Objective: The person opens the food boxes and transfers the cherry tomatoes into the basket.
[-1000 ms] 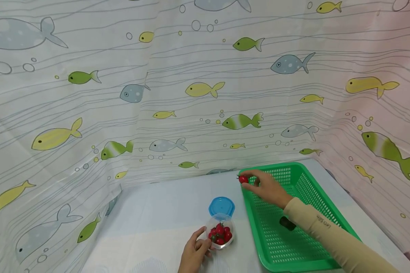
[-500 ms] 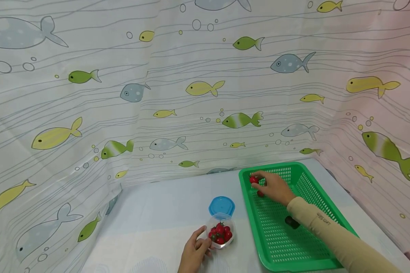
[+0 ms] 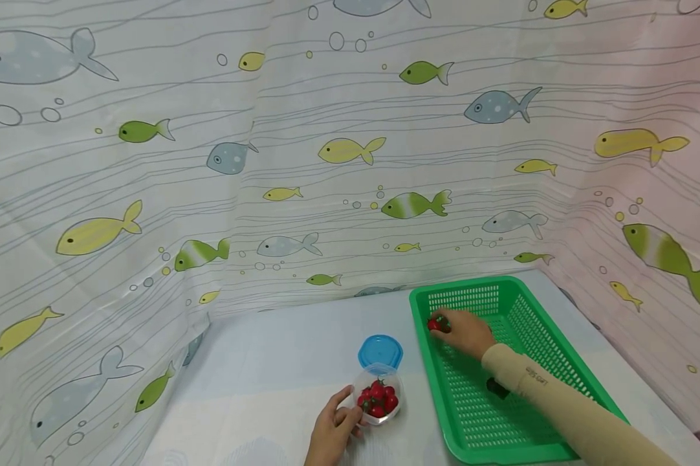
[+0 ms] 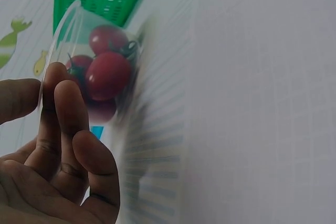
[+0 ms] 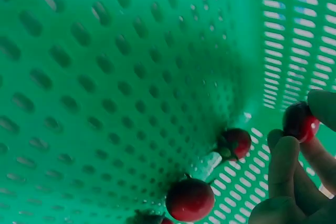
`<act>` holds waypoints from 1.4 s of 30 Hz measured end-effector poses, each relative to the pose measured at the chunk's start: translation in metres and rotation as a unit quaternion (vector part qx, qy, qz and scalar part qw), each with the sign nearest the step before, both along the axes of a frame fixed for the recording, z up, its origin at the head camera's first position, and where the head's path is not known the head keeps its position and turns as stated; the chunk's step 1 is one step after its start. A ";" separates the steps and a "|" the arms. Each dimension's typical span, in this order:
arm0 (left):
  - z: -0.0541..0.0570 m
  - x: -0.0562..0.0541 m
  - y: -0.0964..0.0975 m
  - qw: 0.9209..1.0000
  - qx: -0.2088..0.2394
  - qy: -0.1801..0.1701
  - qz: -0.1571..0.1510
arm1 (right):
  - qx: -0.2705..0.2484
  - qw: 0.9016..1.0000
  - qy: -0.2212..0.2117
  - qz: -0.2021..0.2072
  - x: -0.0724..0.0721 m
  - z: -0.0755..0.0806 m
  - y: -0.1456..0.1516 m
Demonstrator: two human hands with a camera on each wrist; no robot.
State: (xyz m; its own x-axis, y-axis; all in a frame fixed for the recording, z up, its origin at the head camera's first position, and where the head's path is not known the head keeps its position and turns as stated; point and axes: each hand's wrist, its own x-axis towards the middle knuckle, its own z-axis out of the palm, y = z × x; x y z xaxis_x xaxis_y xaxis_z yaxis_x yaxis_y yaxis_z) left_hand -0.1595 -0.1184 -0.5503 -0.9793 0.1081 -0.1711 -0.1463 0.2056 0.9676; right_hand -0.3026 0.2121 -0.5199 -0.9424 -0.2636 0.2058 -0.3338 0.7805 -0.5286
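Note:
My right hand reaches into the far left corner of the green basket. Between thumb and fingers it pinches a red cherry tomato, close to the basket's perforated wall. Other cherry tomatoes lie on the basket floor in the right wrist view: a round one and one nearer the corner. On the table, my left hand holds a clear plastic cup by its rim, thumb on one side of the wall and fingers on the other. Several cherry tomatoes with green stems fill the cup.
A blue lid lies just behind the cup. The basket stands to the cup's right, with a strip of white table between them. A small dark object shows under the right sleeve. A fish-print curtain surrounds the table.
My right hand has moved right and down with its cherry tomato, from over the basket's left rim to inside the far left corner. The left hand keeps its hold on the cup.

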 end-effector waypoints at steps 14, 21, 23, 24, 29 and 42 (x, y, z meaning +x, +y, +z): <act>0.002 0.001 0.002 1.000 0.013 -0.002 -0.003 | 0.004 1.000 -0.030 -0.004 0.004 -0.003 0.001; 0.002 0.001 0.002 1.000 0.013 -0.003 -0.003 | 0.001 0.999 -0.034 -0.008 0.005 -0.001 -0.001; 0.003 0.002 0.002 1.000 0.013 -0.004 -0.002 | -0.005 0.999 -0.036 -0.011 0.006 0.000 -0.001; 0.003 0.002 0.002 1.000 0.013 -0.004 -0.002 | -0.009 0.999 -0.034 -0.010 0.007 0.001 -0.001; 0.004 0.002 0.002 1.000 0.009 -0.001 -0.002 | -0.033 0.999 0.003 -0.009 0.007 0.007 -0.004; 0.000 0.000 0.000 1.000 -0.003 -0.004 0.005 | -0.100 0.987 0.107 0.072 0.012 0.038 -0.028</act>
State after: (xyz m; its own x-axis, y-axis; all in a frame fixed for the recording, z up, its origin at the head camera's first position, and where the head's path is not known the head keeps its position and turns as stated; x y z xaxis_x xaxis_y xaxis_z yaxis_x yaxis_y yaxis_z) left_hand -0.1590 -0.1182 -0.5503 -0.9791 0.0968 -0.1788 -0.1556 0.2090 0.9655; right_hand -0.2904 0.1846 -0.4818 -0.8281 -0.3253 0.4566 -0.5534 0.6049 -0.5726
